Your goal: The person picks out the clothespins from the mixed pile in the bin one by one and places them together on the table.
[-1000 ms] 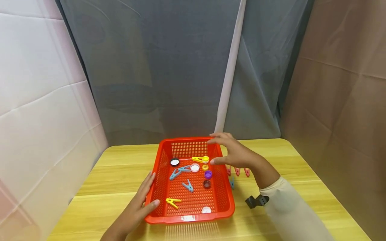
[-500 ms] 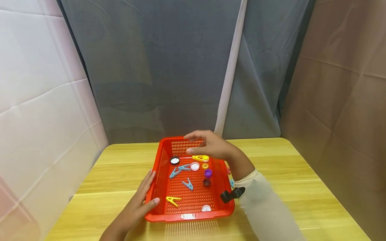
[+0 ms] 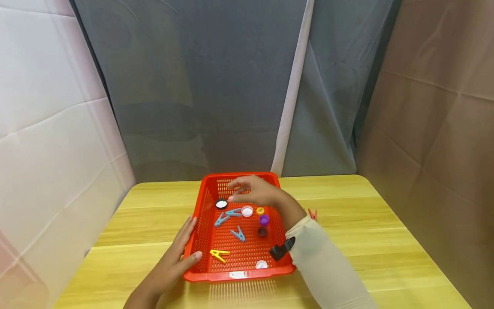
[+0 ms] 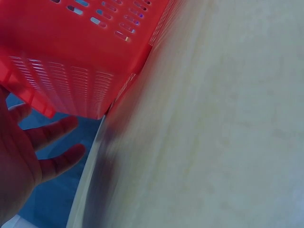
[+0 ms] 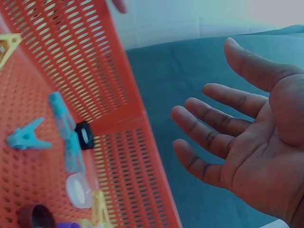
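Observation:
A red slatted plastic basket point(image 3: 274, 272) stands on the table. My left hand point(image 3: 167, 264) rests on its left side, fingers straight along the wall. Over the far part of the basket is my right hand point(image 3: 259, 191), fingers loosely bent and holding nothing; the right wrist view shows the palm bare. Below and left of it lie a black-rimmed cap point(image 3: 221, 204) and blue clothespins point(image 3: 238, 234). A pinkish-white cap point(image 3: 247, 211), a purple cap point(image 3: 264, 220) and a dark brown cap point(image 3: 262, 231) sit nearby. A yellow clothespin point(image 5: 99, 209) is hidden behind the right hand in the head view.
Nearer the front of the basket lie another yellow clothespin point(image 3: 219, 255) and a clear-white cap point(image 3: 261, 264). A red clothespin point(image 3: 313, 214) is on the wooden table point(image 3: 370, 240) to the right, partly near the sleeve. A grey curtain point(image 3: 193, 107) hangs behind.
My right hand has moved left from the basket's right rim to above its far part, then slightly lower. The left hand stays at the basket's left side.

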{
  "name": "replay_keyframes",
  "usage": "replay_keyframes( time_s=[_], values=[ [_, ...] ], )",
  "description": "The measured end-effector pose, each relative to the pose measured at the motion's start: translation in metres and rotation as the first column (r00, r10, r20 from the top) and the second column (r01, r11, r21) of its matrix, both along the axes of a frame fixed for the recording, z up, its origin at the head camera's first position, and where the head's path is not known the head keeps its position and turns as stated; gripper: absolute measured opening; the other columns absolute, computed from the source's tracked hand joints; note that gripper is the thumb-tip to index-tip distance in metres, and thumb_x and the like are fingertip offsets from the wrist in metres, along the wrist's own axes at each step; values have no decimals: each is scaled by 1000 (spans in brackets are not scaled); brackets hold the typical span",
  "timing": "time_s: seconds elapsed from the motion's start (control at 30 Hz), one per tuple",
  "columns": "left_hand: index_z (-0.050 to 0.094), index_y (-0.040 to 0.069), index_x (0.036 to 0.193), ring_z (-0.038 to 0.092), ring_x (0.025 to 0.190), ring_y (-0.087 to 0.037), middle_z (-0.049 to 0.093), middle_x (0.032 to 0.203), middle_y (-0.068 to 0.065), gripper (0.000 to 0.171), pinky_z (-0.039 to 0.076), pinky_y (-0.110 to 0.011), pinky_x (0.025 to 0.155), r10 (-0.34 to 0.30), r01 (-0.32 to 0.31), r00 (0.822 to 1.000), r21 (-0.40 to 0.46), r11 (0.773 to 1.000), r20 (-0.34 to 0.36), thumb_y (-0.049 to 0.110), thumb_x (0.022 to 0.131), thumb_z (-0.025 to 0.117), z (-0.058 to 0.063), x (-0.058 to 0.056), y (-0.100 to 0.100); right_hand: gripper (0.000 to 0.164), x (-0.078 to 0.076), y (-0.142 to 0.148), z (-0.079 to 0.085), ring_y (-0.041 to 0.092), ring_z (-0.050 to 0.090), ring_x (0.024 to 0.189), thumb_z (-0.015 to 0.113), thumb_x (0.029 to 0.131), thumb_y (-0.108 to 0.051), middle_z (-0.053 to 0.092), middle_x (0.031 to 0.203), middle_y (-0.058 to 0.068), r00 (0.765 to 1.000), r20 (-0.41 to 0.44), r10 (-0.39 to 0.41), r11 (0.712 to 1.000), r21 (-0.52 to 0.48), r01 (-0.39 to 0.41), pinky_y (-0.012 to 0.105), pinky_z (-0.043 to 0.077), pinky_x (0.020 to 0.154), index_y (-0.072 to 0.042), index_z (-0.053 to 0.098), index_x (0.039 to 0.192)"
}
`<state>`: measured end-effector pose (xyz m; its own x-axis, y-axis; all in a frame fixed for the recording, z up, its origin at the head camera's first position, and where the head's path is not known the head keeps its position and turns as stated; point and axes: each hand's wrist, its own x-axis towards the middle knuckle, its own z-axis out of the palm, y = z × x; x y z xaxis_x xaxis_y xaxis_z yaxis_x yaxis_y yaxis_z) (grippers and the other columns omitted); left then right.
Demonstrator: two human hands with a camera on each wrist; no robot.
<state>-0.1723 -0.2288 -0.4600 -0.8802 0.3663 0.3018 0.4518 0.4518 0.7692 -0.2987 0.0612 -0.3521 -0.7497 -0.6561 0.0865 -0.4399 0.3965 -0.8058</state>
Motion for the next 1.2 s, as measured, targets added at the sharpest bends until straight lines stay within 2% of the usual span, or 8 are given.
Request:
replay_keyframes(
  time_s=[0.2, 0.33, 0.53, 0.7, 0.93, 1.03, 1.2],
  values=[
    [11, 23, 161, 3, 149, -47, -1, 168, -1, 82, 20, -77, 104, -10, 10, 1000, 18, 1000, 5, 15, 96, 61, 0, 1, 2, 52, -6, -2, -12, 20, 65, 112, 77, 86, -32, 65, 128, -1, 999, 44, 20, 999, 46, -22, 31, 55, 91, -17, 61, 133],
    [12, 24, 161, 4, 150, -47, 0, 168, -1, 82, 23, -76, 104, -5, 5, 1000, 22, 1000, 6, 16, 96, 61, 0, 0, 1, 53, -9, -2, -18, 20, 66, 110, 80, 84, -28, 64, 130, 0, 998, 63, 26, 996, 81, -31, 31, 56, 87, -16, 62, 132],
    [11, 24, 161, 4, 149, -47, -1, 168, -1, 81, 22, -77, 104, -7, 7, 1000, 21, 1000, 14, 16, 96, 60, -1, 0, 1, 51, -11, -4, -28, 24, 65, 115, 79, 84, -27, 61, 138, 3, 992, 123, 27, 982, 180, -49, 35, 55, 93, -17, 63, 132],
    [10, 25, 161, 2, 150, -47, -2, 168, 2, 82, 18, -80, 103, 0, 0, 1000, 15, 1000, 25, 17, 96, 60, -1, 0, 0, 53, -11, -6, -33, 28, 59, 123, 82, 81, -25, 62, 137, 8, 986, 157, 54, 958, 269, -95, 39, 51, 99, -17, 64, 130],
    [10, 25, 161, 2, 150, -46, -1, 168, 2, 82, 15, -81, 103, -2, 1, 1000, 10, 1000, 17, 16, 96, 60, 0, 0, -1, 58, -12, -10, -41, 18, 65, 104, 82, 77, -8, 60, 137, 8, 971, 202, 132, 913, 357, -198, 29, 54, 88, -11, 63, 131],
    [10, 25, 161, 2, 150, -46, -1, 168, 1, 82, 15, -81, 103, -1, 1, 1000, 9, 1000, 22, 16, 96, 60, -1, 1, -1, 58, -10, -12, -41, 14, 63, 101, 83, 77, -8, 59, 136, 6, 965, 221, 143, 895, 387, -221, 29, 54, 89, -11, 62, 131],
    [10, 26, 161, 3, 150, -46, -1, 168, 3, 83, 15, -81, 103, -3, 2, 1000, 18, 1000, 24, 16, 96, 61, -3, 1, -1, 62, -7, -15, -42, 15, 62, 108, 85, 76, -14, 62, 133, 1, 962, 240, 132, 863, 451, -230, 36, 51, 98, -17, 61, 133]
  ],
)
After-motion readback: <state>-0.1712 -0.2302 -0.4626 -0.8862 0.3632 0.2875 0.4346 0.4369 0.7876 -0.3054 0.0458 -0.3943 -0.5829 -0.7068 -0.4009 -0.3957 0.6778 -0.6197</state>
